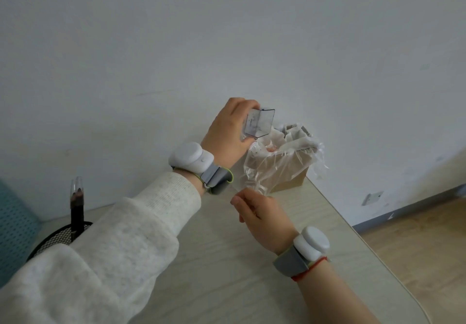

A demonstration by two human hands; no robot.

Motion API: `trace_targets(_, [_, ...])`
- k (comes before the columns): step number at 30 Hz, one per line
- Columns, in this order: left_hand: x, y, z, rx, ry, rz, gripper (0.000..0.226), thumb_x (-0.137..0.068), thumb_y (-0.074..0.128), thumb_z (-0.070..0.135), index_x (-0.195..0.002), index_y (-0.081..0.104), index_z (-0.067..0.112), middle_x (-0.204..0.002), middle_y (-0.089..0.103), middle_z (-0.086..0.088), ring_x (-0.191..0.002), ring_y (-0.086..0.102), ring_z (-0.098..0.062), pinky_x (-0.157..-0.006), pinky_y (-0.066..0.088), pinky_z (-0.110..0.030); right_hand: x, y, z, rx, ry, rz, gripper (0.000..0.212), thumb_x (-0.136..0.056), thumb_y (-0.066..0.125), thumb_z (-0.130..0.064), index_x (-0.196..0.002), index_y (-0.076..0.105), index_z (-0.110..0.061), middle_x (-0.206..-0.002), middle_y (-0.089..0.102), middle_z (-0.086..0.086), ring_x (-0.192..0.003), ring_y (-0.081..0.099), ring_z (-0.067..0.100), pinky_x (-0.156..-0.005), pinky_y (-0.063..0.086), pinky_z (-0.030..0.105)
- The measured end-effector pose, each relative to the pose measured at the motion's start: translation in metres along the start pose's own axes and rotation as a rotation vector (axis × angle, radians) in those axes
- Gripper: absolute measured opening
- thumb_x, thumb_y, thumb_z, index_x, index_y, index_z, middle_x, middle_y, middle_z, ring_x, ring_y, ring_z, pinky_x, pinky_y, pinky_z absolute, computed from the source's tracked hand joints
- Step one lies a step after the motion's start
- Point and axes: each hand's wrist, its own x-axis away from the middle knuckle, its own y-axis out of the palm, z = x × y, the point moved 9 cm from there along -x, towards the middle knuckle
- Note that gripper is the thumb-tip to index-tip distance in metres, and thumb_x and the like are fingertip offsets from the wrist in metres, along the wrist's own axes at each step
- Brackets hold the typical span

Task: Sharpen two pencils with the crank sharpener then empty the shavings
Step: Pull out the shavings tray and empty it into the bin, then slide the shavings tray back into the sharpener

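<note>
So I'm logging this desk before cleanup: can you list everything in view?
tray: one, clear grey, held just above the bin
bin: one, brown box, table's far edge by the wall
bag: one, clear plastic, lining the bin
holder: one, black mesh, left on the table
pencils: two, it seems, dark, upright in the holder
table: one, pale wood
panel: one, teal, perforated, far left
wristbands: two, white and grey, one per wrist
left grip: holds the tray
right grip: pinches the bag's near edge
</note>
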Motion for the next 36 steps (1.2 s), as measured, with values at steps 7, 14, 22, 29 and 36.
trace_targets(7, [0.019, -0.008, -0.024, 0.131, -0.194, 0.006, 0.061, -0.071, 0.075, 0.036, -0.121, 0.045, 0.017, -0.117, 0.055, -0.001, -0.088, 0.055, -0.012, -0.079, 0.037, -0.014, 0.000, 0.000, 0.009, -0.013, 0.051, 0.013, 0.023, -0.093, 0.042, -0.036, -0.086, 0.057, -0.021, -0.066, 0.063, -0.002, -0.059, 0.055, 0.010, -0.065, 0.050, 0.039])
trace_targets(14, [0.047, -0.049, -0.013, 0.203, -0.213, 0.011, 0.056, -0.072, 0.073, 0.038, -0.115, 0.048, 0.014, -0.107, 0.059, 0.000, -0.091, 0.058, -0.014, -0.076, 0.038, -0.005, 0.010, 0.004, -0.021, -0.014, 0.031, 0.029, 0.024, -0.093, 0.043, -0.031, -0.087, 0.059, -0.015, -0.069, 0.064, -0.002, -0.064, 0.058, 0.014, -0.067, 0.051, 0.038])
trace_targets(22, [0.127, -0.116, -0.003, 0.233, -0.248, -0.029, 0.048, -0.074, 0.072, 0.037, -0.113, 0.049, 0.020, -0.098, 0.057, 0.014, -0.090, 0.058, 0.000, -0.082, 0.041, -0.007, 0.046, 0.028, -0.090, -0.026, -0.029, -0.057, 0.021, -0.092, 0.044, -0.034, -0.093, 0.060, -0.020, -0.072, 0.063, -0.011, -0.064, 0.059, 0.005, -0.067, 0.051, 0.029])
trace_targets(29, [0.224, -0.163, -0.027, 0.230, -0.394, -0.014, 0.047, -0.073, 0.071, 0.038, -0.113, 0.049, 0.024, -0.104, 0.058, 0.009, -0.091, 0.056, 0.004, -0.082, 0.043, -0.009, 0.082, 0.063, -0.150, 0.055, -0.123, -0.136, 0.020, -0.093, 0.045, -0.030, -0.100, 0.059, -0.019, -0.086, 0.067, -0.004, -0.079, 0.062, 0.014, -0.076, 0.050, 0.031])
trace_targets(36, [0.319, -0.186, -0.052, 0.277, -0.515, 0.038, 0.044, -0.072, 0.072, 0.038, -0.109, 0.049, 0.032, -0.101, 0.057, 0.022, -0.088, 0.058, 0.010, -0.081, 0.042, -0.011, 0.119, 0.105, -0.188, 0.037, -0.199, -0.166, 0.020, -0.092, 0.048, -0.026, -0.104, 0.062, -0.017, -0.095, 0.064, -0.003, -0.077, 0.055, 0.005, -0.067, 0.040, 0.012])
